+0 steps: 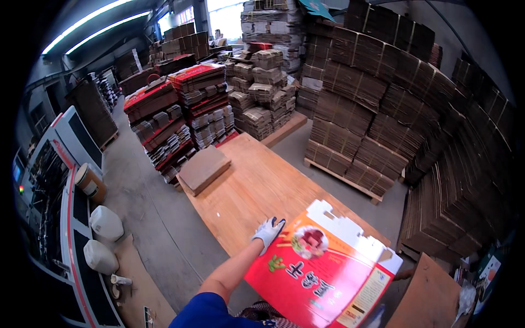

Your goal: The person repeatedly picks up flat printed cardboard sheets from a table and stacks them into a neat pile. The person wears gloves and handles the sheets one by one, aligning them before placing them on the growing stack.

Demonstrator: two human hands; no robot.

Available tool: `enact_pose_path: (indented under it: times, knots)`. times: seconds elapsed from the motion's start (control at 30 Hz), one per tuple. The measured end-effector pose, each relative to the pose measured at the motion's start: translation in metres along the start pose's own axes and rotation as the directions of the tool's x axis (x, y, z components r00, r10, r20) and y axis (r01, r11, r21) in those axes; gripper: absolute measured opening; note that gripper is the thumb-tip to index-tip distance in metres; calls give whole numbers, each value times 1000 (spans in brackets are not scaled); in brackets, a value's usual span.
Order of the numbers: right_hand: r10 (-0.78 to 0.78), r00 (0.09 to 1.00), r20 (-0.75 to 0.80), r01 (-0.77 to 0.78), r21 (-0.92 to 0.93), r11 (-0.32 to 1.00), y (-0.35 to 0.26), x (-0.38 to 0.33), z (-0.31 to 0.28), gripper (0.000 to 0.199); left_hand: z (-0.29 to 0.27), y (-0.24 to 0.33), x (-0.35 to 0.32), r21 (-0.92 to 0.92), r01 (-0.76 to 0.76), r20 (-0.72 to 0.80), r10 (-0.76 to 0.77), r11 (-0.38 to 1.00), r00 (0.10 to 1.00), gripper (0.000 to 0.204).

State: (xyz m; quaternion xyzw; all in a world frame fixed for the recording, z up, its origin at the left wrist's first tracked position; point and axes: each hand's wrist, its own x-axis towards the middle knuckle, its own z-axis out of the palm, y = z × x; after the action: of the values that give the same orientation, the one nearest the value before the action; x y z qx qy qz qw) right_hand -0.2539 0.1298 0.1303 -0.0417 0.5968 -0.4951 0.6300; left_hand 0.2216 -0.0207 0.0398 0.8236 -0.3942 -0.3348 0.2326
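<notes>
A flat printed cardboard box blank (328,268), red and orange with a round food picture and a white notched edge, lies tilted over the near right end of the wooden table (262,180). My left hand (268,232), in a white glove with navy palm and fingertips, grips the blank at its upper left edge. The fingers are partly bent against that edge. Of my right hand only a blurred pale patch below the blank's right side may show; its fingers are hidden. A small stack of brown cardboard (204,169) rests on the table's far left corner.
Stacks of red-topped cartons (199,79) stand beyond the table. Tall strapped cardboard piles (350,109) on a pallet (342,179) rise at right. A machine (71,218), white jugs (106,223) and a drum (89,183) line the left. A brown board (429,295) sits near right.
</notes>
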Motion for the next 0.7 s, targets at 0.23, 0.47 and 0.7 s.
enact_pose_path:
  times: [0.23, 0.47, 0.7]
  knots:
    - [-132, 991, -8, 131, -59, 990, 24, 59, 87, 67, 26, -23, 71, -196, 208, 368, -125, 958, 921, 87]
    - [-110, 989, 98, 123, -137, 983, 39, 92, 135, 67, 46, -25, 50, -161, 251, 537, -129, 954, 834, 90]
    - [-94, 983, 157, 118, -153, 981, 40, 110, 143, 67, 29, -7, 13, -467, 663, 787, -66, 585, 613, 76]
